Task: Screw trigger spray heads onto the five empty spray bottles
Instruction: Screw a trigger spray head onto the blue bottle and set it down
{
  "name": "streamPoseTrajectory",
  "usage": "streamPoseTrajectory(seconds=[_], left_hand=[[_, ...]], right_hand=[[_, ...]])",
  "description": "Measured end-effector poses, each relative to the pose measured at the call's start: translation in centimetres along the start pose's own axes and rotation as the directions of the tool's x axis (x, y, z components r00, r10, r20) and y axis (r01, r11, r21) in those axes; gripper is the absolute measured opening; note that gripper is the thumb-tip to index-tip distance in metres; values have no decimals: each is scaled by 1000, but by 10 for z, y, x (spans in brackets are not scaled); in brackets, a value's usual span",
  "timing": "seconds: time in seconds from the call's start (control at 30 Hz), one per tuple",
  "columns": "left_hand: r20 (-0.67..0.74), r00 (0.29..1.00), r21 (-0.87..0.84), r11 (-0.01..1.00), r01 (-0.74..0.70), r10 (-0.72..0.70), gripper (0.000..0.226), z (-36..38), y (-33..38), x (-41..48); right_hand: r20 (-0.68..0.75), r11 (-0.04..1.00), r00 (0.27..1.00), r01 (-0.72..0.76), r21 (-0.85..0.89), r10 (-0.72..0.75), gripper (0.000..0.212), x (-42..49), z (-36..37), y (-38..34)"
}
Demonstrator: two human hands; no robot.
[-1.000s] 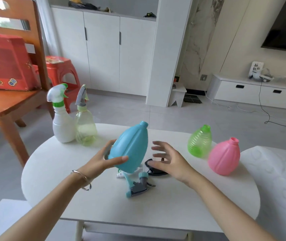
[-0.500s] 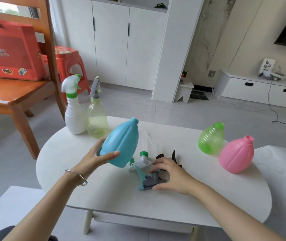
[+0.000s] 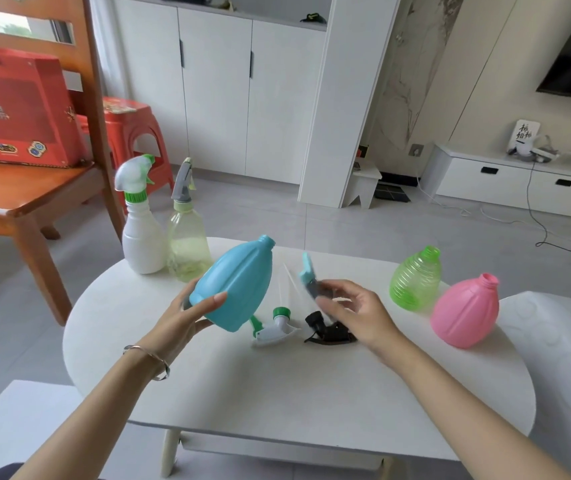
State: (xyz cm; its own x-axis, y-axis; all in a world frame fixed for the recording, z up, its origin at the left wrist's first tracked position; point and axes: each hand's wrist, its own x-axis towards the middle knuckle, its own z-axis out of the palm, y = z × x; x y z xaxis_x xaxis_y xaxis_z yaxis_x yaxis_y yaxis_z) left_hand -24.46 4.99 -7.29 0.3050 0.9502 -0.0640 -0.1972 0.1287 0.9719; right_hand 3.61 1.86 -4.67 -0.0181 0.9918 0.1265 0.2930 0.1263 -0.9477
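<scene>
My left hand [image 3: 187, 315] grips a tilted blue bottle [image 3: 239, 282] above the white table [image 3: 242, 393], its open neck pointing up and right. Just right of it, my right hand [image 3: 353, 310] holds a teal-and-grey trigger spray head [image 3: 310, 277] lifted off the table, its clear tube trailing to the left. A white-and-green spray head [image 3: 277, 325] and a black spray head [image 3: 329, 330] lie on the table between my hands. A green ribbed bottle [image 3: 415, 278] and a pink bottle [image 3: 466, 311] stand headless at the right. A white bottle [image 3: 142, 233] and a pale yellow bottle [image 3: 187, 240] stand at the back left with heads on.
A wooden chair [image 3: 34, 188] with a red box [image 3: 17, 109] stands left of the table, a red stool [image 3: 131, 133] behind it. A white cushioned seat [image 3: 561, 358] borders the table's right side. White cabinets line the far wall.
My right hand has picked the teal-and-grey spray head up off the table and raised it beside the blue bottle. The left hand keeps hold of the bottle.
</scene>
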Motion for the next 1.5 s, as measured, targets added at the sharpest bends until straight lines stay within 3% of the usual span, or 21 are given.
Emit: streamPoseTrajectory(seconds=[0.07, 0.17, 0.27, 0.5, 0.63, 1.03, 1.33, 1.5], left_hand=[[-9, 1000, -44, 999, 21, -21, 97, 3, -1, 2], [14, 998, -117, 991, 65, -64, 101, 7, -3, 5], [30, 996, -130, 988, 89, -86, 102, 8, -3, 7], [-30, 993, -78, 991, 108, -110, 103, 4, -9, 8], [-26, 992, -74, 990, 120, -123, 101, 5, -9, 8], [30, 993, -64, 991, 116, -114, 100, 6, -5, 5], [103, 983, -158, 974, 165, -149, 105, 3, 1, 4], [135, 976, -81, 980, 184, -172, 110, 5, 2, 1]], right_hand=[[-81, 960, 992, -73, 270, 99, 16, 4, -6, -5], [-92, 765, 960, -150, 627, 264, 24, 11, -15, -9], [-85, 629, 941, -150, 763, 327, 23, 14, -18, -14], [-120, 618, 945, -100, 780, 304, 25, 16, -18, -13], [-99, 579, 950, -95, 810, 295, 28, 17, -23, -13], [-82, 591, 954, -109, 799, 288, 27, 19, -21, -10], [6, 832, 961, -243, 499, 277, 43, 15, -26, -8], [52, 899, 969, -244, 365, 241, 20, 10, -29, -12]])
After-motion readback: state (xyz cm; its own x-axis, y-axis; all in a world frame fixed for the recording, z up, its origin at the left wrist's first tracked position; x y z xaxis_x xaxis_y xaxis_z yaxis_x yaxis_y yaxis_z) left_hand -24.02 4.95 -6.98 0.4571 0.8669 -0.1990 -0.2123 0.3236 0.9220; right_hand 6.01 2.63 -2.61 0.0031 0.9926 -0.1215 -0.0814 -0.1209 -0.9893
